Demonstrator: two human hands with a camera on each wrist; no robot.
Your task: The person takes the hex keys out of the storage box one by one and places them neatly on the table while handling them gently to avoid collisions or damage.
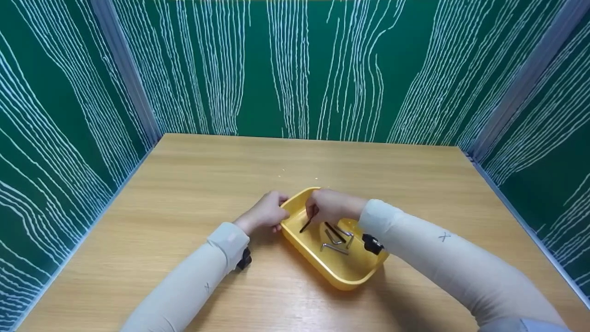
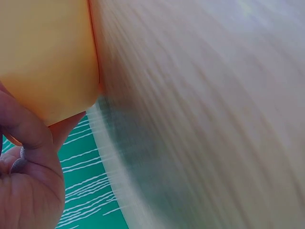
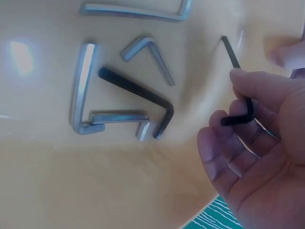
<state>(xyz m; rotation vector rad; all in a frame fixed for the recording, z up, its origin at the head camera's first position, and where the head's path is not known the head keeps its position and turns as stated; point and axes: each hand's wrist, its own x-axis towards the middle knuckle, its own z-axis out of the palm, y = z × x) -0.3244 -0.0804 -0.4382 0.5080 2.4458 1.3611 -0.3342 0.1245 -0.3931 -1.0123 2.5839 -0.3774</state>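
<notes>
Green walls [image 1: 253, 92] streaked with wavy white lines box in the wooden table [image 1: 193, 193], and I'm watching it all over the feed. Straight to the grip: the right hand [image 1: 329, 205] has a slim black hex key [image 3: 231, 53] pinched between thumb and fingers, down inside the yellow tray [image 1: 348, 268]. That key's long arm juts past the thumb; in the head view I see its free end slanting down and left, toward the tray's near-left wall, while the short arm lies back by the fingers. Whether the tip touches the tray floor, I can't tell.

Outward now: a loose black hex key [image 3: 136, 90] lies on the tray floor just right of the held one, its long axis sloping the other way, down to the right. Right hand's clearly the nearer. Around it I count four silver hex keys [image 3: 83, 86], all L-shaped and shiny, lengths mixed; the held one looks dark and thin against them. Over on the left, the left hand [image 1: 269, 212] grasps the tray's rim, thumb over the edge.
</notes>
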